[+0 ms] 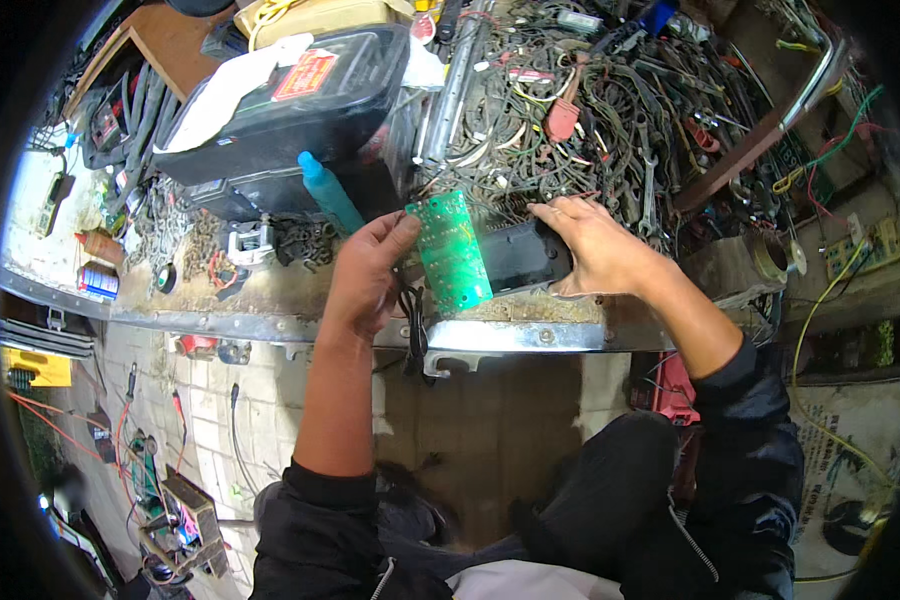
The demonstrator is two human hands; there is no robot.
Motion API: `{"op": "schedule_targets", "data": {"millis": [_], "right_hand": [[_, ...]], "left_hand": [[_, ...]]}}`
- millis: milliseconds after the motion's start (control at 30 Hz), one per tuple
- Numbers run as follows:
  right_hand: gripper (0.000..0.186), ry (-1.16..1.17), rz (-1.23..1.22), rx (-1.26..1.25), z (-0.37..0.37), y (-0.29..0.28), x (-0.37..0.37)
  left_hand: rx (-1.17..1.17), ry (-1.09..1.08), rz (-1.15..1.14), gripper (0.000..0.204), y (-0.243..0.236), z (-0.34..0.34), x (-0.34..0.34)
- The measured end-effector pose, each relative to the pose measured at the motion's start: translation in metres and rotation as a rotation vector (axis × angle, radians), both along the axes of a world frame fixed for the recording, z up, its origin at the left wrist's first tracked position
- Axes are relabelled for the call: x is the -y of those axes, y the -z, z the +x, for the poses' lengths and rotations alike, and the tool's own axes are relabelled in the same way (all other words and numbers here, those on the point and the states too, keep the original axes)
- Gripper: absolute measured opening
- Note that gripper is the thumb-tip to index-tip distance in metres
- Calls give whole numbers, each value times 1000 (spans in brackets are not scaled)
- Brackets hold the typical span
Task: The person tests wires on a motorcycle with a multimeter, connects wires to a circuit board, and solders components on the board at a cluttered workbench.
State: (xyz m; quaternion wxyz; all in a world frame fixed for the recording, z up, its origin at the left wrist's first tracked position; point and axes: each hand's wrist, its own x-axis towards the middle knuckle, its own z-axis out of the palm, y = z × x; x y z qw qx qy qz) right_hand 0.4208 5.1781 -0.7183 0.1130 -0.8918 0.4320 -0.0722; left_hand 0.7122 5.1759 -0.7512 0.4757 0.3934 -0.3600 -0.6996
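Observation:
A green circuit board (452,252) is pinched at its upper left corner between the thumb and fingers of my left hand (372,262). Its soldered side faces up, and it is tilted above the bench edge. Partly behind the board lies a black plastic casing (523,257), box-shaped, with my right hand (600,245) wrapped over its right end. A black cable (413,325) hangs down beside my left wrist, below the board. Whether the cable joins the board or the casing is hidden.
Tangled cables and tools (590,120) cover the back of the workbench. A black lidded bin (280,110) stands at the back left, with a blue-green bottle (328,190) before it. A metal bracket (455,366) juts from the bench's front edge. Leads (178,420) hang at lower left.

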Motion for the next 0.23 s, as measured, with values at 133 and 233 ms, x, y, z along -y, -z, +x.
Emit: {"op": "schedule_targets", "data": {"millis": [133, 233], "right_hand": [[90, 61, 167, 219, 32, -66, -34], [86, 41, 118, 272, 74, -118, -55]], "left_hand": [[387, -251, -248, 44, -73, -12, -59], [861, -281, -641, 49, -130, -5, -95]]}}
